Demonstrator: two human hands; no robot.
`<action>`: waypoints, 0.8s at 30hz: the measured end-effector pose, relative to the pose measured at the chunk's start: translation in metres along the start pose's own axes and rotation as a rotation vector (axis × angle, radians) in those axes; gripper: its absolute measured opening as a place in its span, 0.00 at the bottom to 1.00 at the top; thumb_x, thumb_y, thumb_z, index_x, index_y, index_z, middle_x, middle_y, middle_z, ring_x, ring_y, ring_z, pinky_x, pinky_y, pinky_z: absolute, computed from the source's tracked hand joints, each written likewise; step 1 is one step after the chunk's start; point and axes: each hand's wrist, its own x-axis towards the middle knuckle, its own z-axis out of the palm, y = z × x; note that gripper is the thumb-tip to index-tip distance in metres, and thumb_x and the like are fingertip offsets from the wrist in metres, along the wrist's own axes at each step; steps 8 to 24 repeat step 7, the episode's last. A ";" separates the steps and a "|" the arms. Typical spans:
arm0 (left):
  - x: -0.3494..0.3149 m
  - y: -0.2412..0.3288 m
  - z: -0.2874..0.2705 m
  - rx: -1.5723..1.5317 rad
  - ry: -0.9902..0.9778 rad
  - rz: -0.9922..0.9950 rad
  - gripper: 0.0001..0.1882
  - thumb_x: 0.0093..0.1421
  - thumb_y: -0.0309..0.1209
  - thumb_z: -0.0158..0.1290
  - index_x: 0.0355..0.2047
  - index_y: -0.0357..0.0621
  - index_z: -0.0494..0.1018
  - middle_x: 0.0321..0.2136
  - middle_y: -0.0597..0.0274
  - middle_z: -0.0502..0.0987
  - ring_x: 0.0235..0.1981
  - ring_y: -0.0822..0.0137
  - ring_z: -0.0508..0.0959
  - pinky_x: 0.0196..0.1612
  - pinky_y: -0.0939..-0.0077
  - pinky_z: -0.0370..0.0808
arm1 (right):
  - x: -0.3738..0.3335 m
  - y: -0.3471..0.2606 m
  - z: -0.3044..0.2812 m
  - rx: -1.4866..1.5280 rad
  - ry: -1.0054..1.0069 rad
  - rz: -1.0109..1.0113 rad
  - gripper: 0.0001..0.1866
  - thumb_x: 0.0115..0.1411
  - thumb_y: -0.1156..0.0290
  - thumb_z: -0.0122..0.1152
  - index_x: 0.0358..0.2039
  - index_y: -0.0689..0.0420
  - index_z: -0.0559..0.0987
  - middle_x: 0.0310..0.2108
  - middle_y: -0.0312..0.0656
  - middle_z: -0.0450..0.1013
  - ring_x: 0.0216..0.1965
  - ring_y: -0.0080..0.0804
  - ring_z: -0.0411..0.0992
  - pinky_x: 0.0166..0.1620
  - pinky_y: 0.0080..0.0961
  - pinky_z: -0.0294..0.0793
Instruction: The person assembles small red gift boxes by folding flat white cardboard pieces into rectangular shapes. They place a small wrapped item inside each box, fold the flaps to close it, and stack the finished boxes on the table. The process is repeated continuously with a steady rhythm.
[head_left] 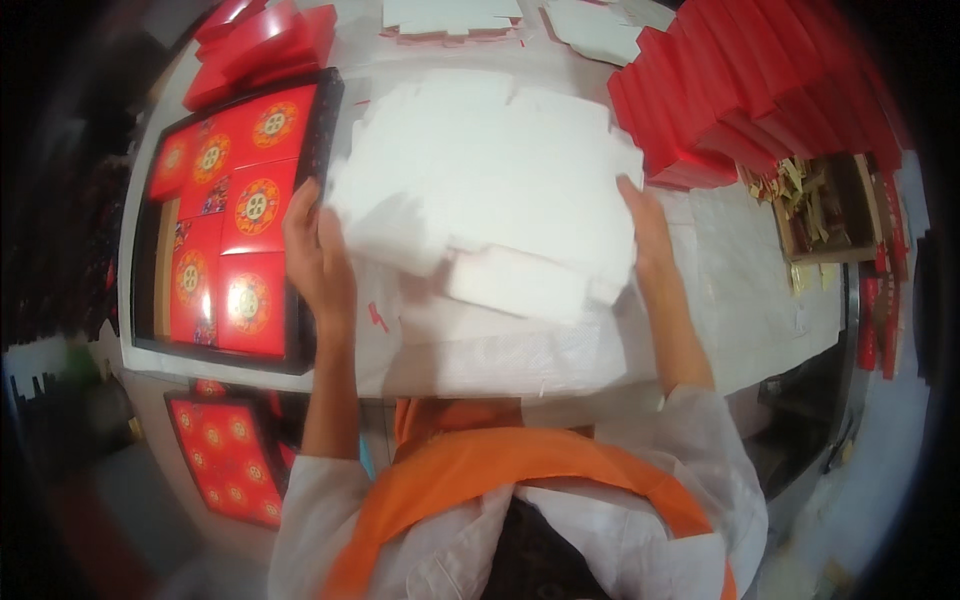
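Between my two hands is a flat white cardboard box blank [490,180], with cut flaps and notches along its edges. It is somewhat blurred, and I cannot tell whether it is one sheet or several. My left hand [316,240] grips its left edge, beside the black-rimmed tray. My right hand [650,225] holds the right edge, fingers partly hidden by the card. The blank is over the white-covered table [470,360], its near flap toward me.
At left a black tray [320,130] holds red boxes [250,300] with round gold patterns. Plain red boxes [270,50] lie behind it. Many red boxes [720,90] stand in a row at right, near an open carton [830,215] of gold pieces. More white blanks [450,15] lie at the back.
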 end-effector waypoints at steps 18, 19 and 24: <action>-0.044 -0.012 -0.011 -0.304 -0.039 -0.435 0.28 0.56 0.31 0.47 0.54 0.33 0.52 0.54 0.49 0.57 0.56 0.61 0.57 0.57 0.72 0.54 | -0.047 0.059 0.007 0.154 0.081 -0.017 0.28 0.57 0.71 0.50 0.55 0.63 0.53 0.51 0.45 0.60 0.53 0.33 0.59 0.55 0.29 0.58; -0.044 -0.012 -0.011 -0.304 -0.039 -0.435 0.28 0.56 0.31 0.47 0.54 0.33 0.52 0.54 0.49 0.57 0.56 0.61 0.57 0.57 0.72 0.54 | -0.047 0.059 0.007 0.154 0.081 -0.017 0.28 0.57 0.71 0.50 0.55 0.63 0.53 0.51 0.45 0.60 0.53 0.33 0.59 0.55 0.29 0.58; -0.044 -0.012 -0.011 -0.304 -0.039 -0.435 0.28 0.56 0.31 0.47 0.54 0.33 0.52 0.54 0.49 0.57 0.56 0.61 0.57 0.57 0.72 0.54 | -0.047 0.059 0.007 0.154 0.081 -0.017 0.28 0.57 0.71 0.50 0.55 0.63 0.53 0.51 0.45 0.60 0.53 0.33 0.59 0.55 0.29 0.58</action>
